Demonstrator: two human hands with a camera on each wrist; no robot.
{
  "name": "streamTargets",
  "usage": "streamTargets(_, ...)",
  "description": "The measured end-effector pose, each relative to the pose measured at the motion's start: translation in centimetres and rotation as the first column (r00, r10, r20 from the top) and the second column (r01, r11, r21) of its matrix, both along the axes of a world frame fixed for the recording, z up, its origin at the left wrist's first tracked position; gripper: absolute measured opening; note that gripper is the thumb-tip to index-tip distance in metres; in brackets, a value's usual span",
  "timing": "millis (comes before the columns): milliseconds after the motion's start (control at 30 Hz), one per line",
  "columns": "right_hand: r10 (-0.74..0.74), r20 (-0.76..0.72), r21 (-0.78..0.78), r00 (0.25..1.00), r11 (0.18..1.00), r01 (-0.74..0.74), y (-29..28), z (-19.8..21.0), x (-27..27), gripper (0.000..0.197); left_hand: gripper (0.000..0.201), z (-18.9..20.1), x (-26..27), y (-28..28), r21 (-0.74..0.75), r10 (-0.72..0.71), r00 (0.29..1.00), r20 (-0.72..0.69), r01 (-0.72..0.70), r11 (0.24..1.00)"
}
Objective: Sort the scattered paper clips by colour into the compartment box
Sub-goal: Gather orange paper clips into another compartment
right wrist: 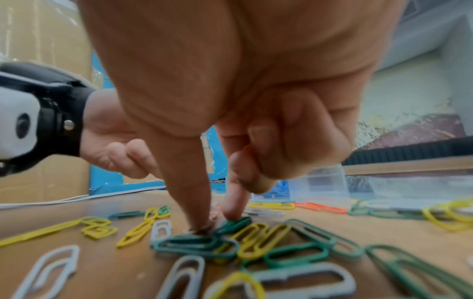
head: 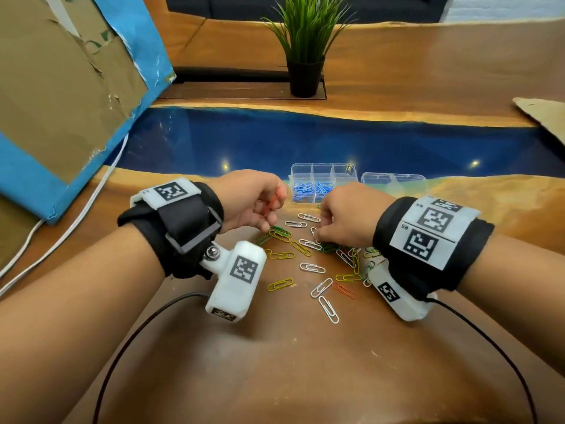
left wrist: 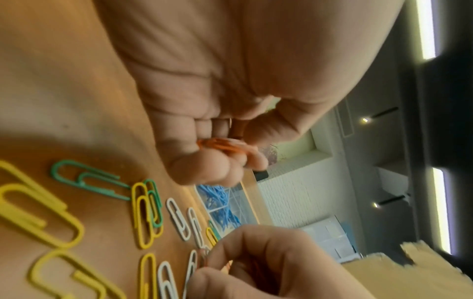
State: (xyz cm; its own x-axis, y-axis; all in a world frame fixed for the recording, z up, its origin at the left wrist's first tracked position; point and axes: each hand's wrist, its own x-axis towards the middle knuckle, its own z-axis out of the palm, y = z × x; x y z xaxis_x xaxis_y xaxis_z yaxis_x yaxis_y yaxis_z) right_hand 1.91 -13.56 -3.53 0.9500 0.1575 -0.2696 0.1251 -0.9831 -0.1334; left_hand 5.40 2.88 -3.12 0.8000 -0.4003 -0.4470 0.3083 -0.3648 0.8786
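Note:
A clear compartment box (head: 324, 175) stands beyond both hands, with blue clips (head: 308, 189) in its near cells. My left hand (head: 272, 206) hovers left of it, fingers curled round several red-orange clips (left wrist: 220, 145). My right hand (head: 318, 237) points down into the scattered pile; in the right wrist view its thumb and forefinger (right wrist: 217, 220) pinch at a small clip on the table, beside green clips (right wrist: 189, 242). That clip looks reddish in the left wrist view. Yellow (head: 280, 284), white (head: 328, 309), green (head: 279, 231) and red (head: 345, 290) clips lie loose on the wood.
A second clear plastic piece (head: 394, 182) lies right of the box. A potted plant (head: 305, 76) stands at the back, and a cardboard box with blue tape (head: 61, 87) at the left. A white cable (head: 76, 221) and black wrist cables (head: 146, 325) cross the table.

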Motion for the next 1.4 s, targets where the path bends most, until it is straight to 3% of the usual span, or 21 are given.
streamTargets(100,0.05,0.004,-0.054,0.999,0.997,-0.05,0.2,0.0,0.3,0.018,0.023,-0.3,0.2,0.0,-0.027,0.047,0.996,-0.076,-0.049,0.998)
streamTargets(200,0.044,-0.06,-0.064,0.997,0.997,-0.048,0.3,0.3,0.6,0.021,0.021,-0.4,0.4,-0.4,0.029,0.06,0.995,-0.081,-0.058,0.998)
streamTargets(333,-0.055,-0.166,0.115,0.985,0.991,0.075,-1.0,1.4,1.2,0.011,0.024,-0.2,0.6,-1.3,0.109,0.082,0.996,-0.022,-0.079,0.991)
streamTargets(400,-0.158,-0.289,0.298,0.944,0.922,0.246,-1.7,1.8,1.7,0.016,0.025,0.1,0.9,-2.1,0.12,0.087,0.996,-0.009,-0.086,0.989)
streamTargets(467,-0.263,-0.409,0.462,0.874,0.766,0.447,-2.6,2.0,2.4,0.02,0.016,0.8,1.1,-3.2,0.108,0.099,0.995,-0.02,-0.096,0.989)
streamTargets(567,-0.341,-0.479,0.542,0.809,0.61,0.578,-4.0,2.3,3.6,0.019,0.012,1.7,1.4,-5.2,0.078,0.115,0.993,-0.04,-0.112,0.991)
streamTargets(633,-0.366,-0.488,0.555,0.792,0.57,0.606,-4.5,2.5,4.1,0.015,0.012,2.3,1.6,-6.6,0.024,0.107,0.991,-0.085,-0.105,0.994)
streamTargets(833,-0.462,-0.435,0.541,0.773,0.552,0.634,-5.1,2.9,5.0,0.021,0.014,3.2,2.4,-9.6,-0.005,0.14,0.977,-0.159,-0.143,0.99)
streamTargets(1000,-0.5,-0.483,0.604,0.719,0.404,0.687,-5.1,3.7,4.9,0.022,0.019,2.9,2.8,-10.4,-0.012,0.163,0.973,-0.165,-0.167,0.986)
streamTargets(1067,-0.494,-0.484,0.603,0.722,0.41,0.685,-5.0,3.9,4.8,0.023,0.017,3.0,2.8,-10.5,0.005,0.172,0.974,-0.147,-0.173,0.985)
streamTargets(1167,-0.479,-0.451,0.577,0.753,0.487,0.656,-4.9,4.1,4.6,0.027,0.012,3.1,2.6,-10.7,0.014,0.166,0.978,-0.127,-0.165,0.986)
streamTargets(1400,-0.488,-0.383,0.584,0.784,0.529,0.615,-5.0,3.9,4.1,0.016,0.03,2.8,2.2,-10.4,0.038,0.133,0.991,0.018,-0.133,0.99)
